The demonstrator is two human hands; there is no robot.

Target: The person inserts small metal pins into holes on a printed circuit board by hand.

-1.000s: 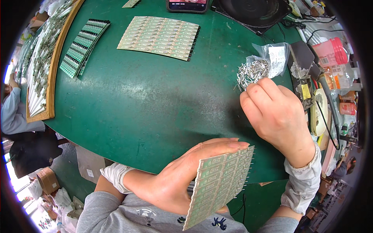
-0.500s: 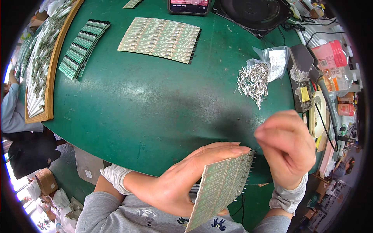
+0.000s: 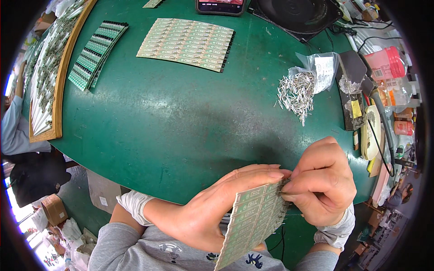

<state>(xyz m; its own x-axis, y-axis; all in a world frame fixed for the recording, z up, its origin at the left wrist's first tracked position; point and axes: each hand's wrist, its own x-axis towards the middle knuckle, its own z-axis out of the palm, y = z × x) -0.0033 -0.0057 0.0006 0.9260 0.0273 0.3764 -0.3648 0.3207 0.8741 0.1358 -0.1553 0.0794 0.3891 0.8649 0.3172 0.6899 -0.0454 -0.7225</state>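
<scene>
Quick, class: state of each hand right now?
Left hand: holding the circuit-board panel.
Right hand: fingers closed at its edge; anything held cannot be told.

a green table (image 3: 149,117) is filling most of the view, its worn surface catching a pale glare near the middle. along its left side a wooden-rimmed tray (image 3: 58,113) is lying, holding white rods. just beside it, green boards with black parts (image 3: 97,56) are overlapping in a slanted stack. a pale panel of small circuits (image 3: 185,44) is lying flat to their right. a phone (image 3: 220,7) and a black square-based object (image 3: 296,16) are sitting at the far side. toward the right, loose metal pins (image 3: 296,97) are spilling beside a clear plastic bag (image 3: 324,72).
</scene>
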